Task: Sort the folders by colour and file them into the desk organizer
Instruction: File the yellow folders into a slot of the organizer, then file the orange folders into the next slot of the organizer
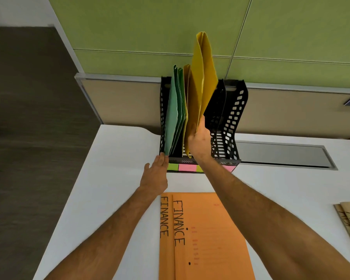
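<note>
Orange folders [206, 239] on white desk [101, 178]

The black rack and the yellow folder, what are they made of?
The black rack looks like moulded plastic: smooth curved walls punched with neat holes. The yellow folder held by the right hand looks like matte card or thick paper; it bends and bows open at the top.

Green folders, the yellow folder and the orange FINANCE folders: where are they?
green folders [173, 116], head view, on the front sheet's face.
yellow folder [202, 77], head view, on its upper face.
orange FINANCE folders [212, 239], head view, on the top one's cover.
</note>
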Demonstrator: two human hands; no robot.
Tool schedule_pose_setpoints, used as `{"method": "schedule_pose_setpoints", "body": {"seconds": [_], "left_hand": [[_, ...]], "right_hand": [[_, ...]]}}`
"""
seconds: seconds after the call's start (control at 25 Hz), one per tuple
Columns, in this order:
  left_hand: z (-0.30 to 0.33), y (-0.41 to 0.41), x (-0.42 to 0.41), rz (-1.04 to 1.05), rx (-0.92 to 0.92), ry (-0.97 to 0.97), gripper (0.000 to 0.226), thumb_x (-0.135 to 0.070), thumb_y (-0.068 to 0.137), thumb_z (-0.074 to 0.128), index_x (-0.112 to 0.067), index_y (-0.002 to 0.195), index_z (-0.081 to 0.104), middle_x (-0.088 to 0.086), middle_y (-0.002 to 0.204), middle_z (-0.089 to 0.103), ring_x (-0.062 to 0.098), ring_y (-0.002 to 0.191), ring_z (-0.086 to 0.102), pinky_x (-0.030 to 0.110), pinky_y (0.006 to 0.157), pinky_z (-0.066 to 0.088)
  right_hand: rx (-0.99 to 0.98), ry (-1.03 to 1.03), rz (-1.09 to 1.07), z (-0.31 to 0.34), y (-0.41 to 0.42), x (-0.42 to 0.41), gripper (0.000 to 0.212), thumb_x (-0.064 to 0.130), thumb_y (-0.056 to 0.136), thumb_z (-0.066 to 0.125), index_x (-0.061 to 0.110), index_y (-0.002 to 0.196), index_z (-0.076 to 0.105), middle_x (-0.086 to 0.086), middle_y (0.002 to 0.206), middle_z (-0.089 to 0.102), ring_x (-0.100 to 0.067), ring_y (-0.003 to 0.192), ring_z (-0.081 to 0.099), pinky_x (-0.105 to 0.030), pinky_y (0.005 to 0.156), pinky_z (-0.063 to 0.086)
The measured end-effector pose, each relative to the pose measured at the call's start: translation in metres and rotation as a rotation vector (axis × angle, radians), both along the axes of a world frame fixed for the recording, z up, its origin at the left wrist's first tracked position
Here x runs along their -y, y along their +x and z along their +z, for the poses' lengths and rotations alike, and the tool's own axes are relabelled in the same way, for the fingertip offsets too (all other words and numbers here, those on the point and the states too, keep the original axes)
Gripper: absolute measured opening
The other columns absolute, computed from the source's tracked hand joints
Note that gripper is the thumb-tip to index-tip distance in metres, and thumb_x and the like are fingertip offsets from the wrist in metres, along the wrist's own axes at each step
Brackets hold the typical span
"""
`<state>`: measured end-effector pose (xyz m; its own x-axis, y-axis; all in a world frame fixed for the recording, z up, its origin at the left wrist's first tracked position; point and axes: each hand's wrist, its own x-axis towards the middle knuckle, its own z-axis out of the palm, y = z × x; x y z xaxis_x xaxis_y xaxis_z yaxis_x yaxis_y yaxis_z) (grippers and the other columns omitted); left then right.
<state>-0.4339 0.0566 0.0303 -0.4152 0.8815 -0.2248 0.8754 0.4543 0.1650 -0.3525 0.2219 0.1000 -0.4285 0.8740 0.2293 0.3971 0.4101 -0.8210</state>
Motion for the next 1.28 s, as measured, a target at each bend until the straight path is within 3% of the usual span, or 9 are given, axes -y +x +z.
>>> {"method": "schedule_pose_setpoints", "body": {"seconds": [0.24, 0.44, 0.52, 0.6, 0.8, 0.88, 1.0, 1.16, 1.28], "left_hand": [[0.001, 0.0, 0.0, 0.014, 0.02, 0.014, 0.087, -0.017, 0.095, 0.061, -0.015, 0.161, 0.004, 0.005, 0.169, 0.002, 0.023, 0.156, 0.007, 0.049, 0.124, 0.017], [-0.003, -0.001, -0.001, 0.017, 0.012, 0.01, 0.087, -0.017, 0.095, 0.061, -0.016, 0.161, 0.004, 0.005, 0.17, 0.001, 0.023, 0.156, 0.006, 0.049, 0.123, 0.017], [-0.005, 0.0, 0.0, 0.012, 0.006, 0.002, 0.088, -0.017, 0.095, 0.061, -0.016, 0.161, 0.004, 0.005, 0.17, 0.001, 0.024, 0.156, 0.006, 0.049, 0.123, 0.017], [-0.001, -0.002, 0.0, 0.002, 0.009, -0.013, 0.088, -0.018, 0.094, 0.062, -0.016, 0.161, 0.003, 0.005, 0.17, 0.001, 0.024, 0.156, 0.006, 0.049, 0.123, 0.018], [0.018, 0.001, 0.01, 0.006, 0.092, -0.07, 0.093, -0.019, 0.094, 0.062, -0.018, 0.161, -0.003, 0.003, 0.169, -0.008, 0.023, 0.156, 0.002, 0.051, 0.124, 0.012], [0.021, 0.02, 0.026, 0.036, 0.141, -0.035, 0.093, -0.023, 0.096, 0.062, -0.018, 0.161, -0.004, 0.003, 0.169, -0.011, 0.023, 0.156, 0.003, 0.052, 0.125, 0.012], [0.015, 0.06, 0.059, 0.107, 0.317, 0.062, 0.087, -0.024, 0.096, 0.06, -0.02, 0.161, 0.003, 0.002, 0.169, -0.004, 0.024, 0.155, 0.012, 0.049, 0.124, 0.019], [0.002, 0.116, 0.115, 0.147, 0.5, 0.196, 0.074, -0.02, 0.095, 0.061, -0.03, 0.158, 0.023, -0.002, 0.165, 0.027, 0.018, 0.144, 0.04, 0.042, 0.117, 0.037], [-0.01, 0.15, 0.15, 0.206, 0.527, 0.216, 0.072, -0.026, 0.097, 0.06, -0.028, 0.159, 0.023, -0.007, 0.164, 0.028, 0.015, 0.148, 0.034, 0.036, 0.121, 0.03]], "right_hand": [[0.213, -0.197, 0.079, -0.039, 0.002, 0.002, 0.046, 0.012, 0.102, 0.051, 0.016, 0.145, 0.037, -0.012, 0.1, 0.068, -0.026, 0.084, 0.07, -0.039, 0.075, 0.063], [0.306, -0.295, 0.109, -0.053, 0.005, -0.002, 0.029, 0.018, 0.099, 0.057, 0.011, 0.128, 0.054, -0.001, 0.088, 0.065, -0.011, 0.067, 0.06, -0.017, 0.053, 0.045], [0.243, -0.361, 0.161, -0.048, 0.012, 0.0, 0.039, 0.019, 0.099, 0.06, 0.012, 0.135, 0.05, -0.005, 0.103, 0.07, -0.012, 0.075, 0.065, -0.019, 0.061, 0.049], [0.188, -0.408, 0.179, -0.041, 0.029, 0.008, 0.051, 0.022, 0.099, 0.059, 0.015, 0.146, 0.042, -0.006, 0.119, 0.069, -0.018, 0.095, 0.067, -0.029, 0.08, 0.055], [0.099, -0.431, 0.133, -0.028, 0.099, 0.043, 0.057, 0.022, 0.099, 0.059, 0.012, 0.151, 0.038, -0.012, 0.137, 0.06, -0.023, 0.123, 0.059, -0.038, 0.104, 0.049], [0.099, -0.398, 0.126, -0.025, 0.135, 0.063, 0.054, 0.017, 0.099, 0.059, 0.011, 0.15, 0.04, -0.013, 0.139, 0.059, -0.023, 0.127, 0.056, -0.035, 0.106, 0.047], [0.139, -0.378, 0.115, -0.025, 0.183, 0.093, 0.052, 0.017, 0.1, 0.058, 0.013, 0.149, 0.042, -0.012, 0.138, 0.06, -0.025, 0.128, 0.057, -0.044, 0.106, 0.049], [0.188, -0.353, 0.12, -0.033, 0.239, 0.137, 0.051, 0.017, 0.1, 0.059, 0.015, 0.148, 0.043, -0.008, 0.138, 0.06, -0.023, 0.127, 0.058, -0.039, 0.106, 0.049], [0.232, -0.317, 0.122, -0.049, 0.274, 0.171, 0.052, 0.018, 0.099, 0.061, 0.015, 0.148, 0.044, -0.006, 0.136, 0.062, -0.022, 0.125, 0.059, -0.036, 0.103, 0.05]]}}
